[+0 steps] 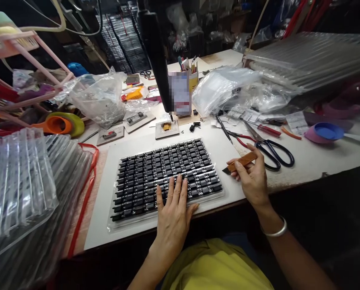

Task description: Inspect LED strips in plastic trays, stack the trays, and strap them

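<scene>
Two hands, one tray of black parts, one small brown-handled tool.

The left hand (173, 203) lies flat and open on the tray's (167, 177) near edge; the right hand's (252, 177) grip is closed on the tool (241, 162), just right of the tray. Scissors (268, 149) lie behind it. Stacked clear trays (23, 189) crowd the counter's (306, 161) left side.

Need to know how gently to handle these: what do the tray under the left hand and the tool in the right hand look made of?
Tray: thin clear plastic, glossy, glare along its rim.
Tool: brown handle, matte, wood or plastic; dark tip, likely metal.
</scene>
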Motion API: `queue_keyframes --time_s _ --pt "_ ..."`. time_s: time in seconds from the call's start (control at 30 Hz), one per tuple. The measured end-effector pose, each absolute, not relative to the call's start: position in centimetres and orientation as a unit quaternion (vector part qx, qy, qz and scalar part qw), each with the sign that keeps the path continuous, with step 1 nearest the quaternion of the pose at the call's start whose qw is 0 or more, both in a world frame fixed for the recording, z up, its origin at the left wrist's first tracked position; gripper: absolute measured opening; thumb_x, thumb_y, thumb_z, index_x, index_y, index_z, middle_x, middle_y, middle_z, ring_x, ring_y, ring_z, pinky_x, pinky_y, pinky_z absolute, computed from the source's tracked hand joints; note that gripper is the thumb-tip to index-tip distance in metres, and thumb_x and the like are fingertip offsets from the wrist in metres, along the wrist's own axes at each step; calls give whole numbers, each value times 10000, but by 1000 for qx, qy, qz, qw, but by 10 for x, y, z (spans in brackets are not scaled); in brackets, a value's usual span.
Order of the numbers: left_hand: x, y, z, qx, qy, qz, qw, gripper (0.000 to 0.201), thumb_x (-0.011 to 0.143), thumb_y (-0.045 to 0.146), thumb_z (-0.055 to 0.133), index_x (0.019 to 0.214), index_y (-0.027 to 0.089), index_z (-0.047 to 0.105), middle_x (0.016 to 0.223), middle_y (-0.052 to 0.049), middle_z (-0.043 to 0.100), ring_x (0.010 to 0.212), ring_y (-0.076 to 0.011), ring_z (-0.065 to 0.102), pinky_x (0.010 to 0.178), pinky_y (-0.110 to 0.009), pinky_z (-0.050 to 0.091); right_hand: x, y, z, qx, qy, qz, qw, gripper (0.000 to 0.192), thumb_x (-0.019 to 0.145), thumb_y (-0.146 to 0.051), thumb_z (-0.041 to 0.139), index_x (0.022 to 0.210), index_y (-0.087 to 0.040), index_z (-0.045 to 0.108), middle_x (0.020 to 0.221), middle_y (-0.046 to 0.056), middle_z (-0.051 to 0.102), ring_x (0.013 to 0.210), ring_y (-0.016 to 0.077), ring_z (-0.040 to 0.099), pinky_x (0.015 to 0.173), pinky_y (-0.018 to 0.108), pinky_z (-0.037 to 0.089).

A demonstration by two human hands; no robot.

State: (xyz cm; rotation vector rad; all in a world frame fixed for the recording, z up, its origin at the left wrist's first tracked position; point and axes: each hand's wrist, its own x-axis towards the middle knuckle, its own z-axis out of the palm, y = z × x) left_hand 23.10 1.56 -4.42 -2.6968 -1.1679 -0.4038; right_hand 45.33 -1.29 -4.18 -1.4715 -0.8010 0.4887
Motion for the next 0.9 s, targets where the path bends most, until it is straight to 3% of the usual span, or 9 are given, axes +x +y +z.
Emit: queue_keyframes --time_s 0.27,0.57,0.77,0.9 --pt "231 14 -48 -908 -382 -149 82 527 926 329 433 1427 214 316 1453 -55 363 1392 -295 211 1115 -573 -51 456 -12 -46 -633 -352 228 651 623 842 -356 574 1376 -215 288 873 40 660 685 156 615 594 287 529" --pt "232 20 -44 -919 -333 -201 70 439 925 305 457 1348 187 445 1383 -44 469 1331 -266 354 1136 -518 -50 455 -12 -44 -635 -348 225 652 603 840 -365 575 1358 -212 306 868 39 659 674 149 606 584 279 525" --pt "227 18 -42 -918 -338 -199 56 478 931 292 440 1380 140 382 1423 -105 410 1352 -253 321 1145 -502 14 455 -14 -46 -639 -348 215 652 593 824 -347 604 1339 -223 337 850 37 668 581 128 572 528 251 485" --pt "198 16 -42 -889 -414 -190 52 587 911 383 459 1411 112 312 1448 -159 363 1382 -270 255 1138 -520 61 455 -14 -46 -640 -352 207 650 600 793 -319 652 1317 -235 372 829 39 676 522 129 569 466 236 426"
